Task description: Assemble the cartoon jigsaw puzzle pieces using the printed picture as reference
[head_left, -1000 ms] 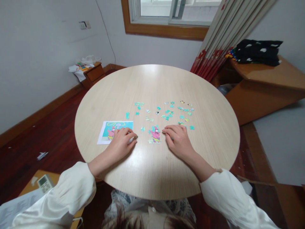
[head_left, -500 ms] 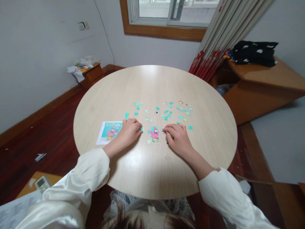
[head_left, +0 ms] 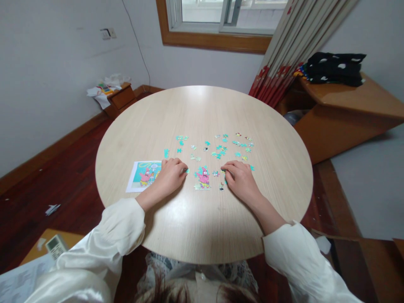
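On the table lies a partly joined jigsaw puzzle (head_left: 202, 178) with a pink cartoon starfish. To its left, my left hand (head_left: 171, 173) is closed, its fingertips pinching a small greenish jigsaw piece (head_left: 187, 171). My right hand (head_left: 240, 178) is closed to the right of the puzzle, fingertips on a jigsaw piece (head_left: 223, 170) that they mostly cover. Between the puzzle and that hand sit a small pink-and-white jigsaw piece (head_left: 216, 173) and a dark-marked jigsaw piece (head_left: 221, 187). A printed reference picture (head_left: 142, 176) is partly under my left hand and forearm.
Several loose turquoise jigsaw pieces (head_left: 219, 152) are scattered beyond my hands on the round wooden table (head_left: 195, 227). A wooden cabinet (head_left: 353, 122) with black cloth (head_left: 335, 69) stands at right. A remote control (head_left: 57, 246) lies at lower left.
My right hand has shifted slightly right, uncovering the pink-and-white piece beside the puzzle, and its fingertips now rest on another piece. My left hand has stayed almost still.
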Available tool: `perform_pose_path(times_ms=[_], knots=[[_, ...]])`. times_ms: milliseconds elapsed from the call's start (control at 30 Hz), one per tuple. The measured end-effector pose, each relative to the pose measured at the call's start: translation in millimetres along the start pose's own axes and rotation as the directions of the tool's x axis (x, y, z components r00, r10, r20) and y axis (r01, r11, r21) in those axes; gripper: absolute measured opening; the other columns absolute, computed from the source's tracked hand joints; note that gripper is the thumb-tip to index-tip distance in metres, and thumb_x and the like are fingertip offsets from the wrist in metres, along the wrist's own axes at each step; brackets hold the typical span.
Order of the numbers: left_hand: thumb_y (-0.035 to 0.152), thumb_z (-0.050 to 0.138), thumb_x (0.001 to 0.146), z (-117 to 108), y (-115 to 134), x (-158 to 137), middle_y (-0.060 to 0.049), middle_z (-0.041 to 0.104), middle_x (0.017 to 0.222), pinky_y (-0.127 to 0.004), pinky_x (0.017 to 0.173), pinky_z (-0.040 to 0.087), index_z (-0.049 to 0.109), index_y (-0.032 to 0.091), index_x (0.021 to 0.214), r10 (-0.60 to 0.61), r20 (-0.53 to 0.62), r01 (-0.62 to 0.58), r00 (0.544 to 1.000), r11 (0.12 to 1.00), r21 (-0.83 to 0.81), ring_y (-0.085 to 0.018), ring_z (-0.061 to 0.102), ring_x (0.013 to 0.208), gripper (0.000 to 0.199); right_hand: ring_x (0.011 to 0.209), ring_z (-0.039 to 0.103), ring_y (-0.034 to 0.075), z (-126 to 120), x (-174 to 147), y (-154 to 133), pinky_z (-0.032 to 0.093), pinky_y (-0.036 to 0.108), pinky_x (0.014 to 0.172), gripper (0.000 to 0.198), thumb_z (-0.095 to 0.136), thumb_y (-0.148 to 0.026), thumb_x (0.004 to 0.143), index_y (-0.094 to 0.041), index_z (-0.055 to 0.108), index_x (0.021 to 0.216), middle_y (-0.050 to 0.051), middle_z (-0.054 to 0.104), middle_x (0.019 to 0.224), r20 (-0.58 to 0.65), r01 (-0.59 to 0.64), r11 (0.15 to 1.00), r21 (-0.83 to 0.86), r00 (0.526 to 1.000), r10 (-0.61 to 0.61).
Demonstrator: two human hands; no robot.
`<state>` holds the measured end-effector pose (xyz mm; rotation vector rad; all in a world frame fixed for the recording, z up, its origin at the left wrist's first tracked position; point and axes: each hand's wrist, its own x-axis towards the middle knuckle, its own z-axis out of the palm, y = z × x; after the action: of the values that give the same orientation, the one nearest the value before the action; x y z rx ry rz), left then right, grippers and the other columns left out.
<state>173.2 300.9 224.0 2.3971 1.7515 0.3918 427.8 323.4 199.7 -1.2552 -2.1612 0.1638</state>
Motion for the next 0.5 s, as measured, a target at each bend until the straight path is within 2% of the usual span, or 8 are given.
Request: perform_pose_path(times_ms=[500], knots=[[0.017, 0.051, 0.088, -1.0, 4.9, -2.7, -0.007, 0.064, 0.095, -0.039, 0.086, 0.033, 0.066, 0.018, 0.090, -0.038, -0.040, 0.037, 0.998, 0.999, -0.037, -0.024, 0.055, 0.094, 0.015, 0.088, 0.062, 0.023, 1.0, 0.4, -2.7, 0.040, 0.040, 0.079, 0.024, 0.046, -0.011, 0.082, -0.020, 0.068, 0.085, 0.009, 0.069, 0.092, 0.007, -0.006, 1.000, 0.021, 1.000, 0.006]])
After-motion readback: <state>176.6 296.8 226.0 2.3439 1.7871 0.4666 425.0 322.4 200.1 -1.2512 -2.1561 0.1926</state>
